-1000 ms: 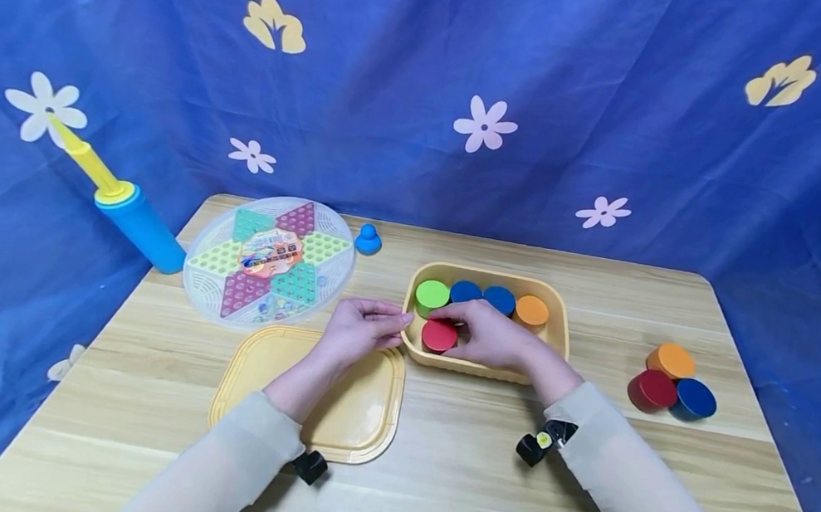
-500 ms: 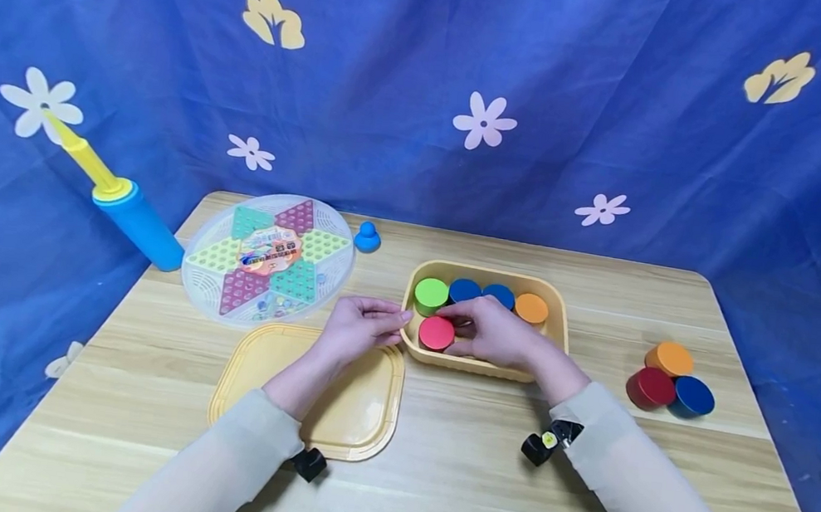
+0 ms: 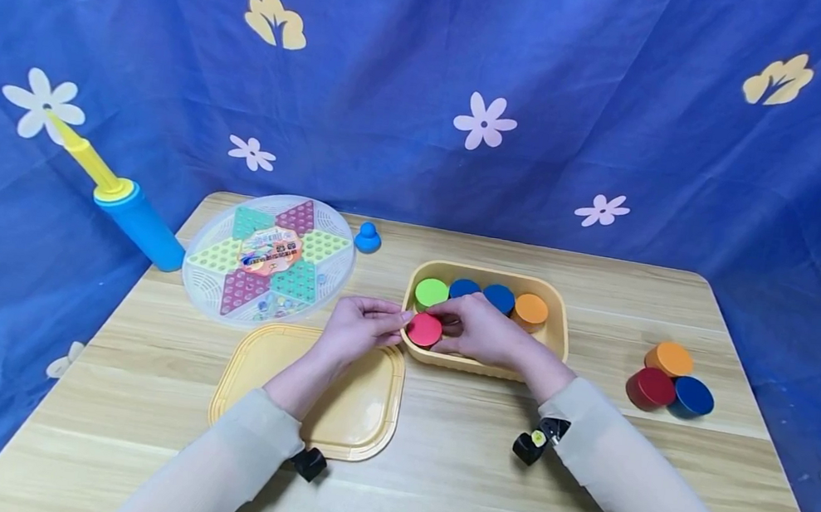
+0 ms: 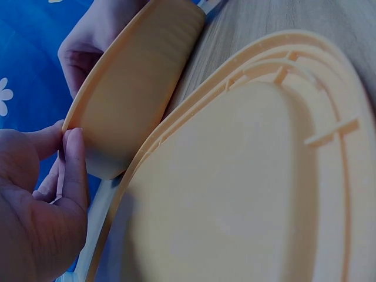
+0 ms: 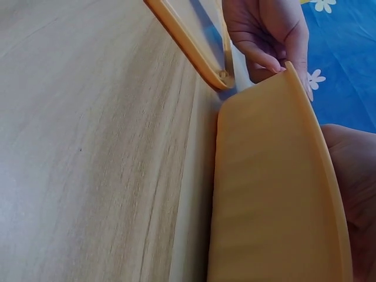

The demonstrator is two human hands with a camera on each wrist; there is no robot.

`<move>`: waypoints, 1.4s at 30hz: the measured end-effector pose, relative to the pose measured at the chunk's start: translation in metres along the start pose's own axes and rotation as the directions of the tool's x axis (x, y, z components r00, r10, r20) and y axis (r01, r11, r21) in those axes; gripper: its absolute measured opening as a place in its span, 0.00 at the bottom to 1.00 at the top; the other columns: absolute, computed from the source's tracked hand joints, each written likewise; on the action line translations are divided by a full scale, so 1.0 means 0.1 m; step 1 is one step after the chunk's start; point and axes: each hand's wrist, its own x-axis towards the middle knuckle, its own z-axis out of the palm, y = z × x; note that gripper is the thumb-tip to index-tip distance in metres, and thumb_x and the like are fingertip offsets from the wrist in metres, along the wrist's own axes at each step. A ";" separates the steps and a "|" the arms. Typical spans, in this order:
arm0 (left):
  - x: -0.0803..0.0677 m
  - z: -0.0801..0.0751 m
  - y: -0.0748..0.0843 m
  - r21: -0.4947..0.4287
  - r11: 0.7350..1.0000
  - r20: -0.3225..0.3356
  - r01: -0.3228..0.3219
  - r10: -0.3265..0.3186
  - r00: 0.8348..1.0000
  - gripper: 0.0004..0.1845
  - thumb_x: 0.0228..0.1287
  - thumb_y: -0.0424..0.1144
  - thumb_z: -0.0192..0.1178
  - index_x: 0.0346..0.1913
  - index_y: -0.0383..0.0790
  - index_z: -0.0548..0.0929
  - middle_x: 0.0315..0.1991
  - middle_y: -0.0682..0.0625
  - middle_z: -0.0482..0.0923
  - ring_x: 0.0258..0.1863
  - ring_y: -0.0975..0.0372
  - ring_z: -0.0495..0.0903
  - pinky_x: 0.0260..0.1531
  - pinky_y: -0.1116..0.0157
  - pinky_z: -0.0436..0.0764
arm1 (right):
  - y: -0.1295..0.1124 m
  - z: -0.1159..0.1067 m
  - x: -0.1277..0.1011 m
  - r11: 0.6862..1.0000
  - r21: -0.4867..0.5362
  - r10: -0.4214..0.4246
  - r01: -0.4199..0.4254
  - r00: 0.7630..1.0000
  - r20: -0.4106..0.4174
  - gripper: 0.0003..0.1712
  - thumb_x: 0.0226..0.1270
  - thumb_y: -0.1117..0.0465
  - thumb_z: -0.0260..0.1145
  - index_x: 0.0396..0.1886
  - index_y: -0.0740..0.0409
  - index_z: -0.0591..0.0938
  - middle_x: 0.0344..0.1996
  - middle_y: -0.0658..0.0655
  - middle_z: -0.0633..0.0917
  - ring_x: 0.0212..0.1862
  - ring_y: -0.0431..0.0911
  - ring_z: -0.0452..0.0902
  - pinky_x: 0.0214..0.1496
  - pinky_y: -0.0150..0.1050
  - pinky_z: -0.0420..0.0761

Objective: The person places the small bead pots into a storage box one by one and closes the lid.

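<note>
You had just shifted the red disc (image 3: 424,329) leftward within the box (image 3: 470,366), bringing it into the near-left corner, in front of the green disc (image 3: 431,293); whether those two touched was hard to tell. Your right hand (image 3: 483,332) pinched it between thumb and fingers, not released, while your left hand (image 3: 358,330) kept its pinch on the box's left rim. For the work, that move likely gained space along the box's near side, to the disc's right, though your right hand covered much of it. Three loose discs (image 3: 652,388) had not moved, standing well to the right of the box.
</note>
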 end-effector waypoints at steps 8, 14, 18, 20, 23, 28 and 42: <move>-0.01 0.00 0.01 0.008 1.000 -0.001 0.009 -0.009 1.000 0.14 0.67 0.29 0.74 0.51 0.24 0.85 0.40 0.39 0.89 0.29 0.62 0.88 0.36 0.67 0.92 | -0.06 -0.12 -0.16 0.997 0.044 0.068 -0.066 0.997 -0.043 0.31 0.64 0.63 0.82 0.65 0.63 0.83 0.57 0.56 0.88 0.58 0.47 0.86 0.59 0.38 0.88; -0.02 -0.01 0.01 0.001 1.000 -0.007 0.013 -0.013 1.000 0.15 0.67 0.29 0.74 0.52 0.24 0.85 0.43 0.38 0.90 0.30 0.61 0.89 0.36 0.67 0.92 | -0.10 -0.28 -0.35 0.999 0.006 0.046 -0.046 0.994 -0.102 0.31 0.64 0.64 0.81 0.64 0.69 0.82 0.59 0.64 0.86 0.57 0.55 0.86 0.60 0.39 0.88; -0.02 -0.02 0.01 -0.005 1.000 -0.005 0.013 -0.013 1.000 0.15 0.67 0.29 0.73 0.52 0.23 0.84 0.44 0.38 0.90 0.31 0.61 0.89 0.37 0.67 0.92 | -0.10 -0.39 -0.49 1.000 0.007 0.007 -0.006 0.991 -0.137 0.31 0.63 0.64 0.82 0.62 0.73 0.82 0.58 0.67 0.86 0.56 0.60 0.86 0.60 0.42 0.88; -0.03 -0.02 0.01 -0.007 1.000 -0.004 0.015 -0.015 1.000 0.15 0.68 0.28 0.73 0.53 0.23 0.84 0.43 0.38 0.90 0.31 0.61 0.89 0.37 0.66 0.92 | -0.10 -0.46 -0.57 1.000 0.011 0.004 -0.003 0.988 -0.153 0.31 0.63 0.63 0.82 0.62 0.72 0.83 0.56 0.67 0.87 0.55 0.61 0.86 0.60 0.46 0.89; -0.03 0.00 0.03 -0.010 1.000 -0.005 0.019 -0.019 1.000 0.15 0.68 0.28 0.73 0.53 0.23 0.84 0.43 0.38 0.90 0.32 0.61 0.89 0.38 0.66 0.92 | -0.09 -0.56 -0.70 1.000 0.019 0.015 -0.012 0.983 -0.181 0.30 0.62 0.63 0.83 0.61 0.69 0.84 0.55 0.66 0.88 0.55 0.60 0.86 0.60 0.52 0.88; -0.01 0.00 0.02 -0.020 1.000 -0.006 0.015 -0.016 1.000 0.14 0.68 0.27 0.72 0.52 0.23 0.84 0.42 0.39 0.90 0.32 0.60 0.89 0.38 0.66 0.92 | -0.05 -0.71 -0.92 1.000 -0.023 0.012 -0.017 0.972 -0.235 0.29 0.61 0.63 0.83 0.60 0.66 0.86 0.55 0.64 0.88 0.54 0.59 0.87 0.59 0.49 0.89; 0.01 -0.01 0.01 -0.018 1.000 -0.011 0.025 -0.026 1.000 0.16 0.67 0.26 0.73 0.53 0.22 0.83 0.41 0.39 0.89 0.33 0.60 0.89 0.38 0.65 0.92 | 0.06 -1.00 -1.53 0.994 -0.079 0.046 -0.081 0.931 -0.363 0.28 0.64 0.61 0.82 0.61 0.63 0.85 0.55 0.60 0.89 0.54 0.47 0.87 0.60 0.30 0.85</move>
